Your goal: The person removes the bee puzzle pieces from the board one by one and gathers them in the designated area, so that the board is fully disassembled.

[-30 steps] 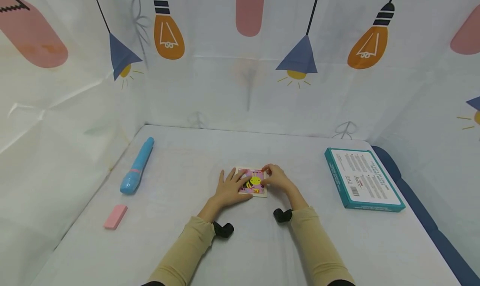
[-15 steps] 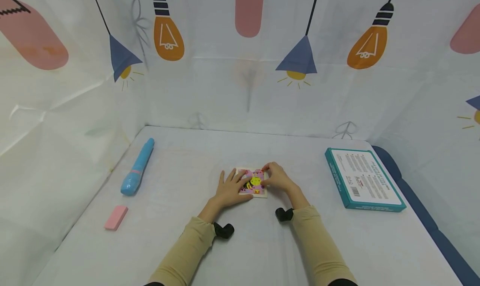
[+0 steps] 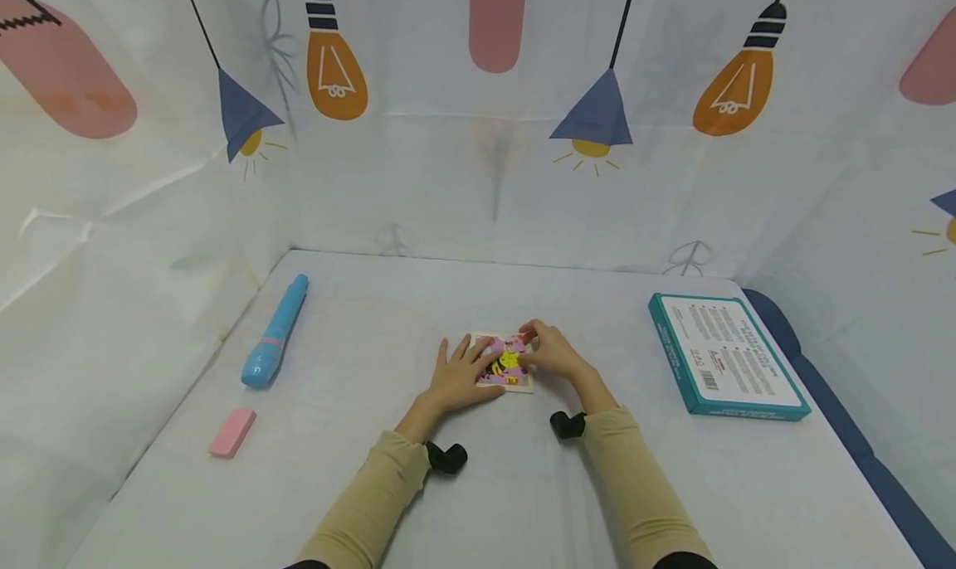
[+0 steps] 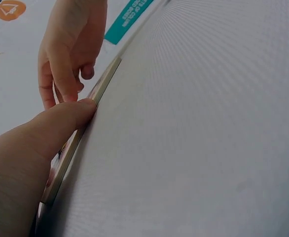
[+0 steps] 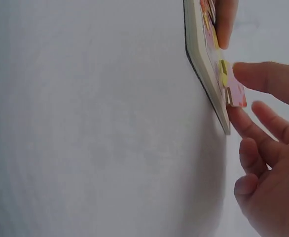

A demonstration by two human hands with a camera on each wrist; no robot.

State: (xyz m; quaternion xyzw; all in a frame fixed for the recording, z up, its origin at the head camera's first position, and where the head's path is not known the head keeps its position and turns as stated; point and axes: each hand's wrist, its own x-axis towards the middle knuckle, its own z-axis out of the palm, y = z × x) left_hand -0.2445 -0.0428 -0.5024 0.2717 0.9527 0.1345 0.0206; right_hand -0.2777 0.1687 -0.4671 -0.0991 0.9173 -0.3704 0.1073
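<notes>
In the head view a small wooden jigsaw puzzle with a yellow-and-black bee on pink lies flat mid-table. My left hand rests over its left part, fingers spread, covering some of the picture. The left thumb lies along the puzzle's near edge in the left wrist view. At the right side, my right hand pinches a pink puzzle piece between thumb and fingers. The right wrist view shows this piece tilted up from the board, with a yellow patch at its edge.
A blue microphone-shaped object and a pink block lie on the left of the white table. A flat teal-and-white box lies at the right. Behind the table hangs a white printed curtain.
Hardly anything differs. The right hand shifts very slightly at the puzzle's right side, while the left hand stays in place on it.
</notes>
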